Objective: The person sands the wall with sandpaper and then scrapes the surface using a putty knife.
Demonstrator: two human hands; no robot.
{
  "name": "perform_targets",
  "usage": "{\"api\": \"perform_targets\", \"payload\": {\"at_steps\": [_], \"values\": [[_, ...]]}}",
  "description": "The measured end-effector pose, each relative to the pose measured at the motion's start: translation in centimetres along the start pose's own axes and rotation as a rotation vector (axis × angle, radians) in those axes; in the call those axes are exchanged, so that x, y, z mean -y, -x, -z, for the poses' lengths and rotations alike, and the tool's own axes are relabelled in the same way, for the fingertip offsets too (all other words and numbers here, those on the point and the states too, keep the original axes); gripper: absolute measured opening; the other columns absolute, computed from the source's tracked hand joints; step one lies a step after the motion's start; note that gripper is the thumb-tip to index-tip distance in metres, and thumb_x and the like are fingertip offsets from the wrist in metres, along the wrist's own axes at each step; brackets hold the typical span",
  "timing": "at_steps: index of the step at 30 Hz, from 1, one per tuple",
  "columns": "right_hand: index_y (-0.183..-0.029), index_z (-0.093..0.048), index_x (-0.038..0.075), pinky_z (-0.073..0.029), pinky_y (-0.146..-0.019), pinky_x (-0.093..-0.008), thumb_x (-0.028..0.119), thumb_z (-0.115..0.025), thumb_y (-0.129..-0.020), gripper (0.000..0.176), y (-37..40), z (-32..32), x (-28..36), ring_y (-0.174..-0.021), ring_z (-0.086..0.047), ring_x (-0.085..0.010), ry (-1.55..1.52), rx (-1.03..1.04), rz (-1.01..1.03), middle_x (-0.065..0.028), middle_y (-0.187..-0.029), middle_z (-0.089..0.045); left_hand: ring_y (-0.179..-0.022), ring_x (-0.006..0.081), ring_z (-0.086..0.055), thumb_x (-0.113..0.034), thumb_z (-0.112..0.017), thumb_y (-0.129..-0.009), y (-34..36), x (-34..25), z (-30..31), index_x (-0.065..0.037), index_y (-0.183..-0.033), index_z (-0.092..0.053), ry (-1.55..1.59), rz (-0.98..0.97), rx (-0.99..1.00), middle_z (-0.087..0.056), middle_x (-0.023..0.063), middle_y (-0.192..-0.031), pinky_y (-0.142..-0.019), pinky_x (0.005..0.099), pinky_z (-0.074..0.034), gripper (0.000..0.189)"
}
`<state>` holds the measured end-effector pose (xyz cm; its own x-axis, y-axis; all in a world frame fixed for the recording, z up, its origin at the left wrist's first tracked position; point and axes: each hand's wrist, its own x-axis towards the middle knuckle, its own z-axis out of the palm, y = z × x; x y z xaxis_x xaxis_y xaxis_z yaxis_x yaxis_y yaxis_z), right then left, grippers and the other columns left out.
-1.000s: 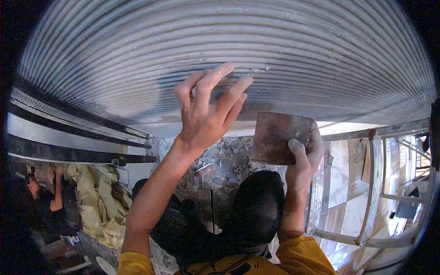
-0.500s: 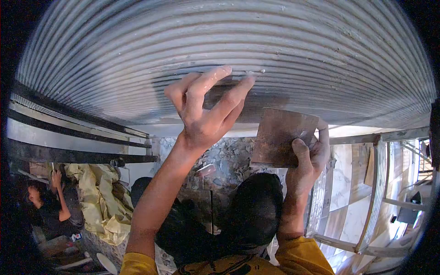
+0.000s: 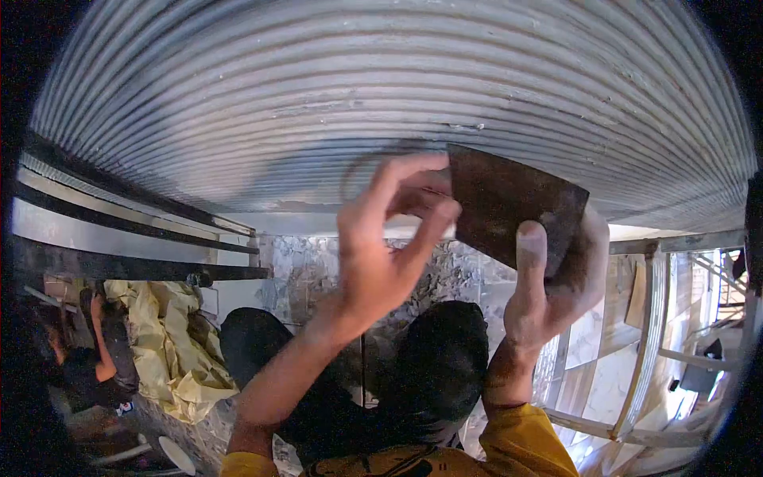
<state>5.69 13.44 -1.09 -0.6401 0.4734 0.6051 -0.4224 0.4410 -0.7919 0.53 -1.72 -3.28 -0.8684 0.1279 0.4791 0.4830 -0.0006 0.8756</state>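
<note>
My right hand [image 3: 560,278] grips a flat, dark brown rectangular plate [image 3: 517,207], thumb pressed on its near face and fingers wrapped behind. The plate is tilted in front of the grey ribbed wall panel [image 3: 381,79]. At the plate's left edge is my left hand [image 3: 377,246], slightly blurred, its curled fingers and thumb apart and their tips right at that edge. A small whitish speck [image 3: 479,127] sticks out on the ribs just above the plate.
My knees in dark trousers [image 3: 441,358] are below, over a floor littered with debris [image 3: 302,270]. Dark rails [image 3: 135,258] run along the left, beside crumpled yellowish paper [image 3: 171,342] and another person [image 3: 87,358]. A metal frame like a ladder [image 3: 648,342] stands right.
My left hand has come down from the ribbed panel to the plate's left edge. My right hand has raised and turned the plate, moving it slightly right.
</note>
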Motion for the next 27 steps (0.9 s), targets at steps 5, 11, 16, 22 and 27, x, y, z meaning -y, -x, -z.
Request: {"api": "perform_targets", "payload": {"at_steps": [5,11,16,22,27], "values": [[-0.109,-0.069,-0.008,-0.052,-0.072,-0.0313,0.011,-0.077,-0.078,0.037,0.8,2.1,1.8,-0.075,-0.065,-0.0245,0.125,0.055,0.079,-0.0163,-0.088,-0.071,-0.090,0.0109,-0.065,0.001,-0.065,-0.095,1.2,-0.8,-2.6,-0.002,-0.118,-0.057,0.368,0.275,-0.057,-0.064,0.0032,-0.100,-0.074,0.0254,-0.056,0.025],[-0.110,-0.068,-0.008,-0.055,-0.093,-0.0475,0.020,-0.072,-0.087,0.037,2.1,0.7,0.1,-0.106,-0.070,-0.0398,-0.019,0.210,0.318,-0.0319,-0.107,-0.069,-0.097,0.0112,-0.064,0.005,-0.061,-0.096,1.2,-0.7,-4.6,-0.002,-0.120,-0.055,0.466,0.238,-0.070,-0.063,0.0048,-0.104,-0.081,0.0267,-0.055,0.025],[-0.105,-0.070,-0.006,-0.056,-0.091,-0.0509,0.026,-0.063,-0.096,0.034,-0.2,0.6,-1.1,-0.099,-0.072,-0.0410,0.078,0.159,0.419,-0.0295,-0.101,-0.072,-0.119,0.0232,-0.062,-0.001,-0.065,-0.095,1.6,0.5,-5.5,-0.006,-0.147,-0.038,0.508,-0.022,-0.230,-0.058,0.0141,-0.127,-0.101,0.0353,-0.050,0.060],[-0.100,-0.072,-0.004,-0.055,-0.091,-0.0526,0.035,-0.064,-0.093,0.041,-3.4,0.7,-1.3,-0.097,-0.072,-0.0417,0.048,0.290,0.672,-0.0260,-0.100,-0.073,-0.143,0.0323,-0.040,-0.001,-0.066,-0.091,1.4,0.1,-5.1,0.003,-0.152,-0.027,0.504,-0.031,-0.109,-0.041,0.0214,-0.148,-0.119,0.0436,-0.032,0.073],[-0.097,-0.073,-0.004,-0.054,-0.089,-0.0518,0.038,-0.064,-0.092,0.043,-4.3,0.6,-1.0,-0.095,-0.072,-0.0412,0.102,0.311,0.727,-0.0243,-0.097,-0.074,-0.146,0.0317,-0.036,-0.003,-0.068,-0.088,1.6,-0.6,-5.3,0.002,-0.155,-0.023,0.586,0.031,-0.102,-0.038,0.0213,-0.151,-0.122,0.0435,-0.026,0.081]]}}
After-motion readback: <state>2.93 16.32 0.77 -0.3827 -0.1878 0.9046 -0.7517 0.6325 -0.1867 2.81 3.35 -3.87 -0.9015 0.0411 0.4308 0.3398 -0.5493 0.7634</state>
